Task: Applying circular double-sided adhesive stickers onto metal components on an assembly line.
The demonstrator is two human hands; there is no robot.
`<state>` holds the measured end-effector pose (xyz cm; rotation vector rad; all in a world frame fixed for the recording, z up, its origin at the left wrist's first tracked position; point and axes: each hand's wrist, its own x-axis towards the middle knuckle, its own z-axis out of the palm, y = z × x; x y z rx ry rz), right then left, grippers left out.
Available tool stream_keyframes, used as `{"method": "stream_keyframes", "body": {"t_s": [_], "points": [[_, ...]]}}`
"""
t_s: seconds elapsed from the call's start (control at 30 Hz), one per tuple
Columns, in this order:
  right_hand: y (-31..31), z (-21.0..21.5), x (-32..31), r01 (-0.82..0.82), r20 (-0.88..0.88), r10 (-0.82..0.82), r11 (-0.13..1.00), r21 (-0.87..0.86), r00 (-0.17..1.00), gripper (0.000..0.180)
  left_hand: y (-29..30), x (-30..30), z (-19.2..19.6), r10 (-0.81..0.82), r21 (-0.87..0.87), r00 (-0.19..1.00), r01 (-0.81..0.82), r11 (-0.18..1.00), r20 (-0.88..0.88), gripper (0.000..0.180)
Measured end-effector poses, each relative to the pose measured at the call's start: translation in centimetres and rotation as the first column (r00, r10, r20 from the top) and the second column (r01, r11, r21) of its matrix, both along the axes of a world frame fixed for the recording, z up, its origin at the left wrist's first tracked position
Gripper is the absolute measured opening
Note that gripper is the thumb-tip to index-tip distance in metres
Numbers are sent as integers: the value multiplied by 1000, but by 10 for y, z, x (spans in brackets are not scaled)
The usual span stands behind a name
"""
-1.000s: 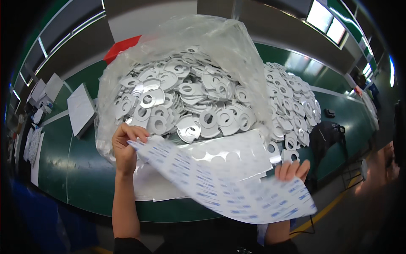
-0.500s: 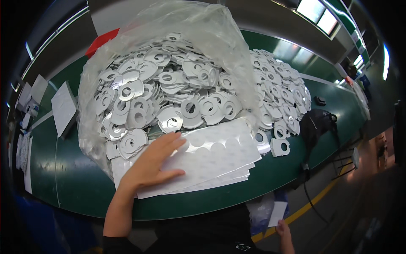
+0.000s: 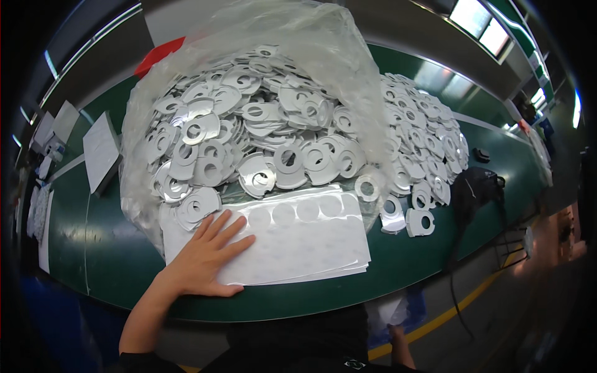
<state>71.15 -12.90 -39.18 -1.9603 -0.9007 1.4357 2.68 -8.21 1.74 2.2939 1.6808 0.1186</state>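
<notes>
Sheets [image 3: 298, 245] under L hand [image 3: 202, 262], fingers spread, holding nil; R hand [image 3: 397, 333]: grip unclear.

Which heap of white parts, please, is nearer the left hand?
The larger heap, inside the clear bag; the smaller heap lies outside it, farther right.

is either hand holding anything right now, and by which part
The left hand holds nothing, lying spread on the left end of the white sheets; whether the right hand, past the table edge, holds anything cannot be told.
</notes>
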Motion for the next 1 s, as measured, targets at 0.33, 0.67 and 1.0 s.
{"method": "stream_keyframes", "body": {"t_s": [0.33,0.67,1.0], "points": [[132,385,-289,-993,-345,938,5,114,-35,34,-13,-6,11,425,312,866,-493,812,264,50],[169,403,-349,-756,440,636,391,524,634,39,3,-17,-21,491,463,871,-423,779,-29,29],[178,381,-302,-186,220,-106,261,947,970,14,-12,-14,-20,578,456,815,-503,734,-31,34]]}}
